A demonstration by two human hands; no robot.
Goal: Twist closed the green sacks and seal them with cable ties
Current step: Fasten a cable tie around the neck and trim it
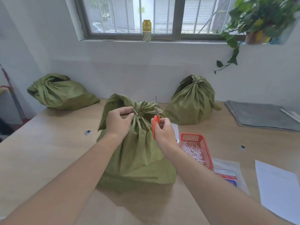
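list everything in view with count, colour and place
middle sack: 1, green, table centre
left sack: 1, green, back left
right sack: 1, green, back right
tie: 1, pale, middle sack's neck
scissors: 1, orange, in right grip
basket: 1, orange, right of middle sack
spare ties: many, white, in basket
sheets: stack, grey, far right
paper: 1, white, front right
packet: 1, clear, by basket
bottle: 1, yellow, windowsill
plant: 1, green, sill right
table: 1, tan, under all
left grip: 1, pinches tie
right grip: 1, holds scissors
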